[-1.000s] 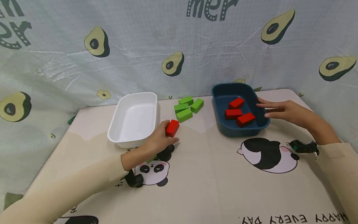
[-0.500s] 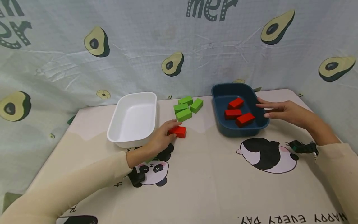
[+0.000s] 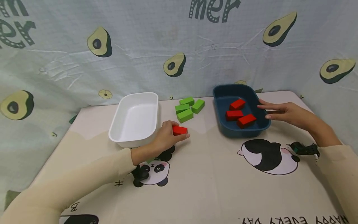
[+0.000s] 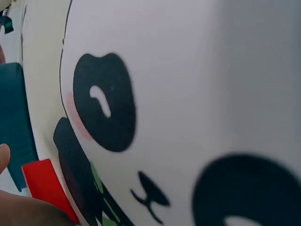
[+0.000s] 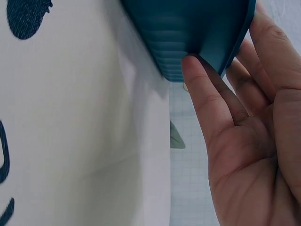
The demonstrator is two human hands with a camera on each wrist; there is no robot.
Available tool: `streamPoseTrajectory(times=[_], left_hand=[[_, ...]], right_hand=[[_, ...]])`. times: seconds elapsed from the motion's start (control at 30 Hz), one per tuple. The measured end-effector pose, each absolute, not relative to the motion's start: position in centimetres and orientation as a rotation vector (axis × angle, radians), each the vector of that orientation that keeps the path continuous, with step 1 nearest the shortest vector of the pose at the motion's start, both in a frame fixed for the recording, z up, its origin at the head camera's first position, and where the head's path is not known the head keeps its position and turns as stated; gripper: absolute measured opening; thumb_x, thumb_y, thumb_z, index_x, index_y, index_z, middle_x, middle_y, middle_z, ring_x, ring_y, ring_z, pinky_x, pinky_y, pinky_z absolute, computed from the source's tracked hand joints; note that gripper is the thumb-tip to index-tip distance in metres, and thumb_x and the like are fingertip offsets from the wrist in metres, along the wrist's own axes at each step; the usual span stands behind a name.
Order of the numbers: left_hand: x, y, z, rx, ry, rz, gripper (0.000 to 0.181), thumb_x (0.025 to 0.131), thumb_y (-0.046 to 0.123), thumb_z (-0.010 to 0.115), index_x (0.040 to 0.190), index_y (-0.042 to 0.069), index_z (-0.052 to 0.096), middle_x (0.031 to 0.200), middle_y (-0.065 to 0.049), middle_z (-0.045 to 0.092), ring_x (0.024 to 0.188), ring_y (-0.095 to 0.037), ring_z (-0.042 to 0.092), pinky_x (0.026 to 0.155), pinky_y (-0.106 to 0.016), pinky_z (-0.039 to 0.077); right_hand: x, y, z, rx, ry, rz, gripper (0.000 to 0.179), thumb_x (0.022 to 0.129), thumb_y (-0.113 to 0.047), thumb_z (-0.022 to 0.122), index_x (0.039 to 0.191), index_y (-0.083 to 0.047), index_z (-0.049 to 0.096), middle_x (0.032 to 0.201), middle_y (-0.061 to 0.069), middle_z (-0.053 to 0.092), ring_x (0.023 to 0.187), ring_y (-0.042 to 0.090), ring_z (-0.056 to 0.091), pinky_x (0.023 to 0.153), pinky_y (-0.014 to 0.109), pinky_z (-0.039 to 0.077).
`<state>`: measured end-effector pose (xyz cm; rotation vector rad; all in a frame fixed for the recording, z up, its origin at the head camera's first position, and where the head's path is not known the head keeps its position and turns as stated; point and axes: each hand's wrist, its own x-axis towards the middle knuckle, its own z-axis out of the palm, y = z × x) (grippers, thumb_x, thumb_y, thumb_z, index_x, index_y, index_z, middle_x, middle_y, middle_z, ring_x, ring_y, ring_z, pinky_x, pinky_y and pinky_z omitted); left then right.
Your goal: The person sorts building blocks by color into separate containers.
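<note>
In the head view my left hand (image 3: 165, 137) pinches a red block (image 3: 180, 130) between thumb and fingers, low over the table in front of the green blocks. The left wrist view has the red block (image 4: 49, 186) at lower left, partly covered by the hand. At the right, a dark blue bin (image 3: 223, 130) holds several red blocks (image 3: 234, 115). My right hand (image 3: 291, 113) rests its extended fingers at the bin's right rim; in the right wrist view a fingertip (image 5: 190, 63) touches the ribbed outer wall of the blue bin (image 5: 178, 28).
A white bin (image 3: 134, 115) with a bare inside stands left of several green blocks (image 3: 185, 115) near the table's back edge. A patterned cloth (image 3: 139, 46) hangs behind. Printed cartoon figures cover parts of the tablecloth (image 3: 195, 186).
My left hand has moved slightly right with the red block, which turned from slanted to lying crosswise; the thumb now reaches along its near side. My right hand has stayed at the blue bin.
</note>
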<state>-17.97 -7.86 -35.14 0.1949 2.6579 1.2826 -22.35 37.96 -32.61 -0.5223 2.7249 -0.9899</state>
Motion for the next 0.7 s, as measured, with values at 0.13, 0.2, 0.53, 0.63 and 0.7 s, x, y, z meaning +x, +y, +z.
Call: streamPoseTrajectory(times=[0.13,0.2,0.53,0.63,0.7], left_hand=[[-18.1,-7.4,-35.3,0.182,2.621,1.287,0.056,0.090,0.028,0.079,0.124,0.000,0.045,0.129,-0.017,0.046,0.116,-0.031,0.051,0.086,-0.033,0.057],[-18.1,-7.4,-35.4,0.190,2.618,1.274,0.051,0.089,0.024,0.079,0.120,0.001,0.045,0.128,-0.017,0.045,0.117,-0.031,0.050,0.087,-0.033,0.057],[-18.0,-8.2,-35.5,0.308,2.618,1.231,0.071,0.081,0.007,0.077,0.139,0.005,0.036,0.142,-0.019,0.035,0.122,-0.034,0.048,0.095,-0.040,0.057],[-17.3,-8.8,-35.4,0.286,2.631,1.212,0.077,0.085,0.009,0.077,0.146,0.000,0.030,0.144,-0.022,0.033,0.126,-0.034,0.046,0.100,-0.042,0.055],[-16.9,-9.2,-35.2,0.282,2.637,1.201,0.076,0.089,0.011,0.076,0.147,-0.004,0.029,0.143,-0.024,0.034,0.124,-0.034,0.048,0.100,-0.042,0.055]], right_hand=[[-22.3,37.9,-32.6,-0.522,2.723,-1.009,0.050,0.100,-0.025,0.067,0.149,-0.021,0.054,0.165,-0.003,0.031,0.136,-0.011,0.027,0.089,-0.001,0.035],[-22.2,37.9,-32.7,-0.526,2.716,-1.021,0.050,0.100,-0.025,0.067,0.149,-0.021,0.054,0.165,-0.003,0.031,0.137,-0.011,0.027,0.089,-0.001,0.035],[-22.1,38.0,-32.8,-0.543,2.700,-1.049,0.049,0.101,-0.023,0.066,0.149,-0.018,0.055,0.165,-0.001,0.031,0.135,-0.012,0.028,0.090,0.000,0.036],[-22.2,38.0,-32.8,-0.556,2.706,-1.041,0.049,0.101,-0.023,0.066,0.148,-0.019,0.055,0.165,-0.001,0.031,0.135,-0.014,0.028,0.090,0.000,0.037],[-22.2,38.1,-32.7,-0.561,2.727,-1.018,0.049,0.100,-0.024,0.067,0.148,-0.021,0.055,0.164,-0.001,0.032,0.133,-0.016,0.029,0.089,0.000,0.037]])
